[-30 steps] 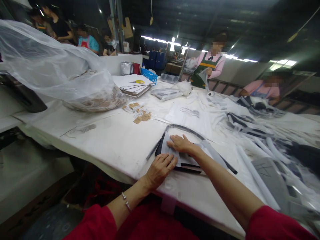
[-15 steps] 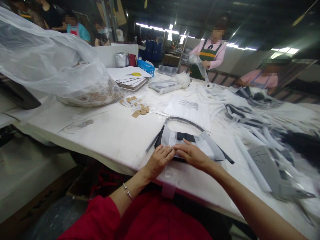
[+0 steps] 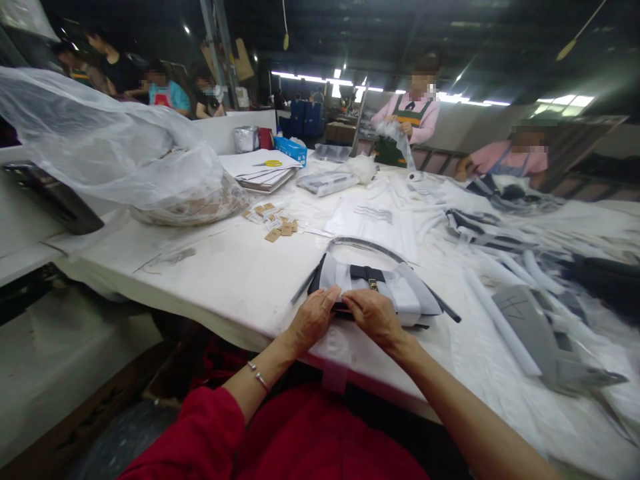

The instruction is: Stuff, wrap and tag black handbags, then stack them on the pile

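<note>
A black bag wrapped in white paper (image 3: 395, 291) lies near the front edge of the white table (image 3: 235, 280), its curved strap (image 3: 370, 247) arching behind it. A dark strap with a metal buckle (image 3: 373, 284) crosses its top. My left hand (image 3: 313, 319) and my right hand (image 3: 375, 317) sit side by side at the bag's near edge, fingers curled and pinching the paper wrap.
A big clear plastic sack (image 3: 110, 153) of brown pieces fills the left. Small brown tags (image 3: 277, 223) lie mid-table, with a paper stack and yellow scissors (image 3: 270, 163) behind. White rolls and grey parts (image 3: 520, 313) crowd the right. Other people work at the far side.
Both hands have pulled back from lying flat on the wrapped bag to its near edge and closed on the paper. The dark strap and buckle have come into sight.
</note>
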`<state>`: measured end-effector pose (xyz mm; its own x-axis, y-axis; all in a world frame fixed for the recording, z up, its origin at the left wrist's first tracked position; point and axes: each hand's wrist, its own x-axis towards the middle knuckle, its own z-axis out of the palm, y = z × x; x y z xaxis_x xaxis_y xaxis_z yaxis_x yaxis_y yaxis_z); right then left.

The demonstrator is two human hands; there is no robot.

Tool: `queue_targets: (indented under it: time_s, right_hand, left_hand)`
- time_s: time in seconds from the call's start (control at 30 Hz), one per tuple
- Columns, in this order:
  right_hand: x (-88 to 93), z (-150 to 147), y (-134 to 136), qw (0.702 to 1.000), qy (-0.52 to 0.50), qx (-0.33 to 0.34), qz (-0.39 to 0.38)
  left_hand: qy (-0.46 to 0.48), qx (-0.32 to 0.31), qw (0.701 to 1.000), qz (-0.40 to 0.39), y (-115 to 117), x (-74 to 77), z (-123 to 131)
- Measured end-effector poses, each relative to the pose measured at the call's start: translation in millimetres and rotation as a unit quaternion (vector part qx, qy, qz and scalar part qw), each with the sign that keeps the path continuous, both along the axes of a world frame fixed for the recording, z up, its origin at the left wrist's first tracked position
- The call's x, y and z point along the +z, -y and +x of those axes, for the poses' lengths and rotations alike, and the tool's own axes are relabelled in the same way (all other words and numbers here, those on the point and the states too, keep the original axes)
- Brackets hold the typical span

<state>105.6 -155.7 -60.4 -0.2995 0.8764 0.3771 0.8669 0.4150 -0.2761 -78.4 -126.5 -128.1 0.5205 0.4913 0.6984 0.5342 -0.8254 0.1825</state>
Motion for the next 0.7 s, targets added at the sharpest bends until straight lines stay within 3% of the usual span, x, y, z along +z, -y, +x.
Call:
queue_targets:
  time_s: [0.13,0.3,0.4,0.53,0.7]
  right_hand:
    - [38.2,-5,-30,0.998,0.018,-0.062,0.013]
    - [94.0,-7,-102,0.994,-0.012,-0.104,-0.002]
    - [117.1,-3,-142,0.994,-0.009,-0.112,-0.016]
    - [126.6,2,-174,0.991,0.013,-0.131,-0.018]
    - [125.1,10,-190,0.985,0.008,-0.174,0.0]
  left_hand:
    - [-0.005,0.009,1.0,-0.004,1,1.7,-1]
    - [-0.033,-0.025,0.999,-0.001,-1,5.9,0]
    - [-0.017,-0.018,1.0,0.014,-3,2.1,1]
    - [-0.018,-0.015,0.999,0.028,-5,-3.5,2]
    - [-0.024,-0.021,0.999,0.023,-4,-0.1,0]
